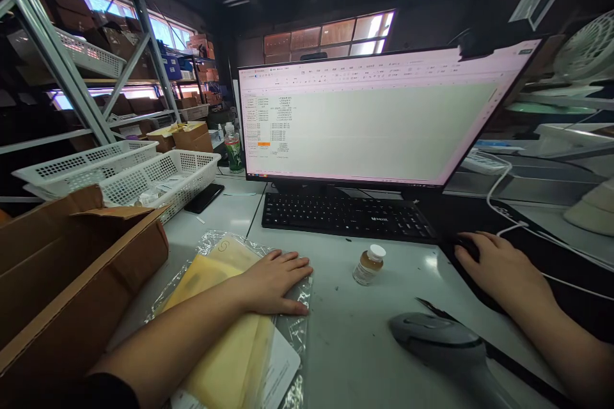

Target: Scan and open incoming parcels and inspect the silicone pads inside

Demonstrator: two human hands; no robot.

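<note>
My left hand (275, 281) lies flat with its fingers stretched out on a clear plastic bag (300, 332) that holds yellow packets (225, 345). White paper also shows at the bag's lower end. Over on the right, my right hand (503, 268) is closed over a black computer mouse (467, 246) on a dark mat; most of the mouse is hidden under the hand. Between the hands stands a small bottle (368, 264) with a white cap and amber contents. Nearer to me is a grey handheld barcode scanner (441, 335).
A large monitor (374, 128) shows a spreadsheet behind a black keyboard (345, 214). At left sit an open cardboard box (119, 268), white perforated baskets (192, 169) and a phone (204, 198). A green-labelled bottle (233, 150) stands by the monitor. White cables (503, 176) run along the right.
</note>
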